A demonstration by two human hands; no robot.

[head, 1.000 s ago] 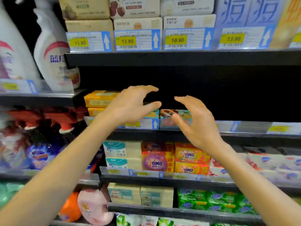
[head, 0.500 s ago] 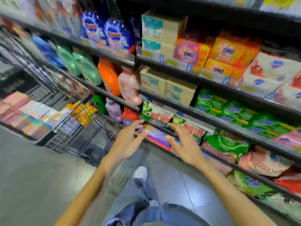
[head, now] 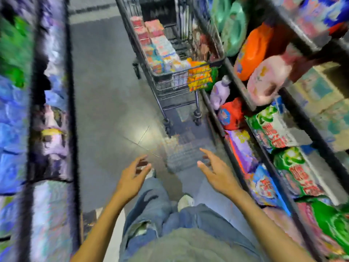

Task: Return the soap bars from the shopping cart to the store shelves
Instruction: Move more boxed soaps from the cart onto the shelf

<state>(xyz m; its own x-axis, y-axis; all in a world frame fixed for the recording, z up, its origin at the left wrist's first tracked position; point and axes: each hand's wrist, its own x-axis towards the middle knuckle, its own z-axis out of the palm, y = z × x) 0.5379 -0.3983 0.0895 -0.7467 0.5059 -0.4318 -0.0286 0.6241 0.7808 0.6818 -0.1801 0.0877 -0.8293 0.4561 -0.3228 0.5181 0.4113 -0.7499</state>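
A dark wire shopping cart stands ahead in the aisle, close to the right-hand shelves. Several boxed soap bars in red, pink, blue and white lie packed inside it. My left hand and my right hand hang low over the floor, well short of the cart. Both have fingers spread and relaxed, and neither holds anything. The picture is blurred by motion.
Shelves on the right carry detergent bottles, an orange jug and green and red bags. A second, blurred shelf unit runs along the left. Grey floor lies between them. My legs and shoes show below.
The view has swung from the soap shelf down and left to the aisle and cart. Both hands came away from the shelf and dropped low, empty throughout.
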